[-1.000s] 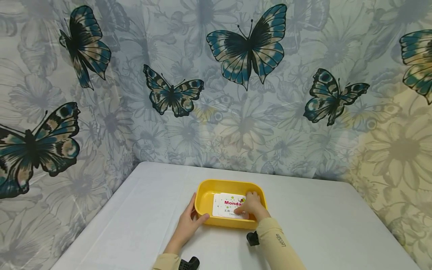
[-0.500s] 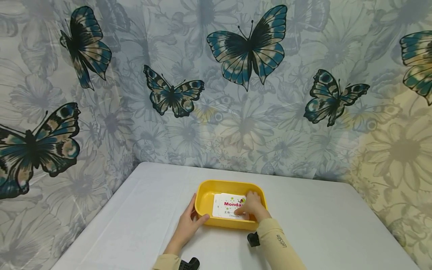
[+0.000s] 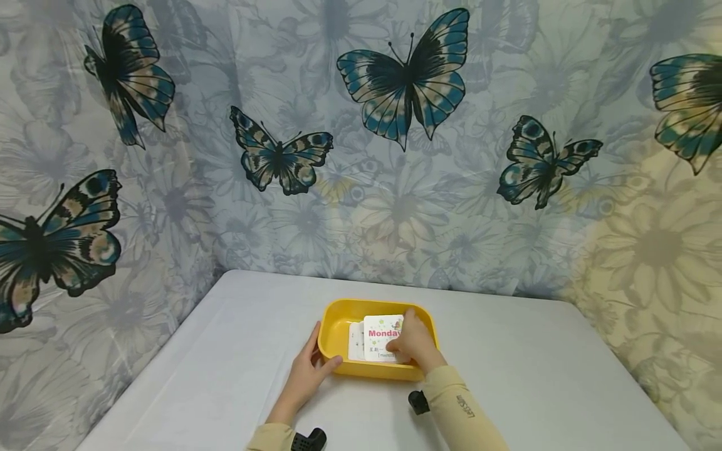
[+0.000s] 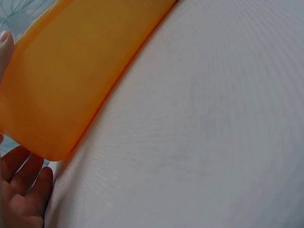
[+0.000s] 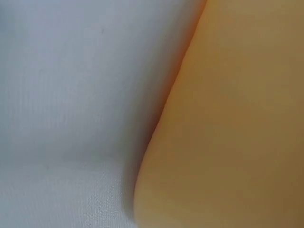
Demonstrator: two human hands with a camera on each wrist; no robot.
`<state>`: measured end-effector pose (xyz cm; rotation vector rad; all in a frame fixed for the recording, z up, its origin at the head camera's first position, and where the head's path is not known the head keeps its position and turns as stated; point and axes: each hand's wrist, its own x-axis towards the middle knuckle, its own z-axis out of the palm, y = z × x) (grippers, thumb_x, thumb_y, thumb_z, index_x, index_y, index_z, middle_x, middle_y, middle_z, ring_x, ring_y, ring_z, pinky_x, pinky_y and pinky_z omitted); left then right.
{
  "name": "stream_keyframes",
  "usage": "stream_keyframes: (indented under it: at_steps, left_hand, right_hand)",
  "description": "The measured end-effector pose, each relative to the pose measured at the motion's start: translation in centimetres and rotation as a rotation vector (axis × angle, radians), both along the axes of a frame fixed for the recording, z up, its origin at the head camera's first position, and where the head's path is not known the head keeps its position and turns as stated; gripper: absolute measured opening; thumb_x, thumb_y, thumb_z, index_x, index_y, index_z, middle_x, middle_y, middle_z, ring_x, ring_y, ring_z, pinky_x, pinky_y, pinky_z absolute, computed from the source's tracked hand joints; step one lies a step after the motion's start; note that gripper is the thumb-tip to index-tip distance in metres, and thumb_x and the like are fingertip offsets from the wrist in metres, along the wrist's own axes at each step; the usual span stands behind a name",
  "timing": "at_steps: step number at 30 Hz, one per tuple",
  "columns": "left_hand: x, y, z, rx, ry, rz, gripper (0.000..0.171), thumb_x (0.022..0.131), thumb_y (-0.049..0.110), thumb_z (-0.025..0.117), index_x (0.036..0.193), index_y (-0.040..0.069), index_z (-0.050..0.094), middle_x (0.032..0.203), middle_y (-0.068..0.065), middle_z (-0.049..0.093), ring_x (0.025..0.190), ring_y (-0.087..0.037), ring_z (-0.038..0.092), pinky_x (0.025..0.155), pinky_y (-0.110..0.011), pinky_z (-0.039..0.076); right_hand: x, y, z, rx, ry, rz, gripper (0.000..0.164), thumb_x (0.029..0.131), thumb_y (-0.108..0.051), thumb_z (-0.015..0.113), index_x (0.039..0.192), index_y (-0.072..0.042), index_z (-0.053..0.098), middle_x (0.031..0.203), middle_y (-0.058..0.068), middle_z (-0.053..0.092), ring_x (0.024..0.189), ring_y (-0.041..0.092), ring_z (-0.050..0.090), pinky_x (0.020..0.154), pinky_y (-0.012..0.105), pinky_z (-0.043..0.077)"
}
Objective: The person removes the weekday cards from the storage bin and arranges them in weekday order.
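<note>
A yellow plastic basket point(image 3: 378, 370) stands on the white table. My left hand point(image 3: 303, 376) grips its left end, thumb at the front rim and fingers along the side. Inside, my right hand point(image 3: 417, 343) pinches a white flash card point(image 3: 381, 344) by its right side; "Monday" is printed on it in pink. The card is raised at its far edge over other white cards point(image 3: 355, 342) in the basket. In the left wrist view, fingers point(image 4: 29, 178) show beyond the corner of the basket wall point(image 4: 85, 71). The right wrist view holds only basket wall point(image 5: 228, 133) and tablecloth.
White cloth covers the table point(image 3: 524, 369) all round the basket. Behind it hangs a floral backdrop point(image 3: 412, 238) with large printed butterflies. A black wrist camera point(image 3: 418, 402) sits by the right sleeve, close in front of the basket.
My right hand has lifted the Monday card from the stack, uncovering cards to its left. The left hand keeps its grip on the basket. The whole view has shifted slightly.
</note>
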<state>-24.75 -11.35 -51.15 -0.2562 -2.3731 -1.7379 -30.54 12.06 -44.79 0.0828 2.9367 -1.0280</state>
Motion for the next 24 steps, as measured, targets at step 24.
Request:
stream_keyframes:
  at_steps: [24]
  left_hand:
    - [0.0,0.0,0.0,0.033,0.009,-0.002,0.087,0.08,0.03,0.073,0.149,0.016,0.022,0.146,-0.004,0.033,0.125,-0.021,0.042,0.101,-0.035,0.037]
  right_hand:
    - [3.3,3.4,3.2,-0.474,0.147,-0.053,0.061,0.083,-0.005,0.066,0.136,-0.002,0.036,0.109,0.019,0.046,0.086,0.026,0.049,0.066,0.027,0.046]
